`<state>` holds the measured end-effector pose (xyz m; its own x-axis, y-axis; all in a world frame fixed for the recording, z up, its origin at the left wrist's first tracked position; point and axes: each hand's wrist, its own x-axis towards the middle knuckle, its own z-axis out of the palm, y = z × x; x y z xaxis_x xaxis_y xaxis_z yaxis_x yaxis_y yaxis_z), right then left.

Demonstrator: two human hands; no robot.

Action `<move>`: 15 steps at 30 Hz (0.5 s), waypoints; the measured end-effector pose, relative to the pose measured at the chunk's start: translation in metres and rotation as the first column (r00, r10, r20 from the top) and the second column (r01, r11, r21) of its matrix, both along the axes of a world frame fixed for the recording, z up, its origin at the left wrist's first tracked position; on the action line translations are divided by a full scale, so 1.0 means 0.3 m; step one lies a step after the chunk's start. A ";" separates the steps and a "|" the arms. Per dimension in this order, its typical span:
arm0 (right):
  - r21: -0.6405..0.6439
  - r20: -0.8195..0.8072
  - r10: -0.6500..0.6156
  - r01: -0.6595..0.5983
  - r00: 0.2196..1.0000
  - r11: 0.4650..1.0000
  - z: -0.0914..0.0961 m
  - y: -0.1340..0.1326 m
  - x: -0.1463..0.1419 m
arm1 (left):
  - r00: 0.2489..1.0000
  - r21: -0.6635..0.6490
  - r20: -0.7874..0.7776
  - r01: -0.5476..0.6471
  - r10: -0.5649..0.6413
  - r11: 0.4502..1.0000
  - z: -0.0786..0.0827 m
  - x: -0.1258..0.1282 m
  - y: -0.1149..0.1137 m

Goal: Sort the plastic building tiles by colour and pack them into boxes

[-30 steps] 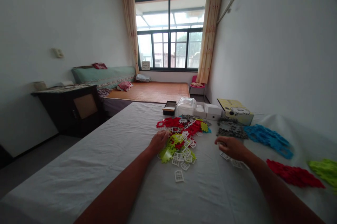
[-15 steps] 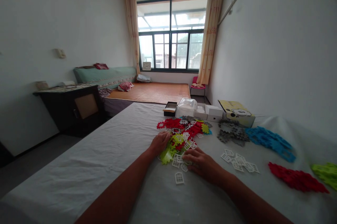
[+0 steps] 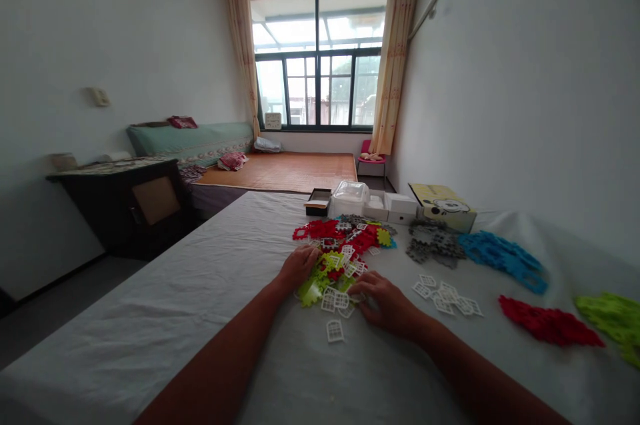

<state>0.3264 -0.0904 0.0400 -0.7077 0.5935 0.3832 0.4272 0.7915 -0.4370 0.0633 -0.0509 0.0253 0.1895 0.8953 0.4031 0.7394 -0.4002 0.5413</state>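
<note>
My left hand (image 3: pixel 299 264) rests at the left edge of a mixed pile, its fingers stretched over lime-green toothed plastic pieces (image 3: pixel 311 292). On the pile's near right side my right hand (image 3: pixel 384 298) has bent fingers, and a pale edge shows between thumb and fingertips, apparently a white window-shaped piece. White window pieces (image 3: pixel 329 299) lie just left of its fingertips, and a single window piece (image 3: pixel 335 330) sits nearer to me. Red toothed pieces (image 3: pixel 320 230) and a yellow-green piece (image 3: pixel 383 237) make up the far part of the pile.
To the right lie separate groups: white window pieces (image 3: pixel 447 296), grey pieces (image 3: pixel 434 243), blue pieces (image 3: pixel 503 257), red pieces (image 3: pixel 547 322) and lime pieces (image 3: pixel 613 322). Behind the pile stand a black box (image 3: pixel 318 202), a clear container (image 3: pixel 350 198), white boxes (image 3: pixel 401 208) and a yellow box (image 3: pixel 443 206).
The view has shifted a little, moving the scene left and up. My right hand has drawn slightly right, away from the pile's window pieces. My left hand stays at the pile.
</note>
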 end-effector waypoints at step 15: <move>-0.214 -0.108 -0.056 0.032 0.993 0.976 0.042 0.019 0.038 | 1.000 -0.015 0.006 0.008 -0.008 1.000 -0.004 -0.005 0.007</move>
<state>0.3377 -0.0847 0.0528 -0.6384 0.6992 0.3217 0.3977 0.6575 -0.6399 0.0618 -0.0486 0.0242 0.1943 0.8997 0.3910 0.7331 -0.3980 0.5515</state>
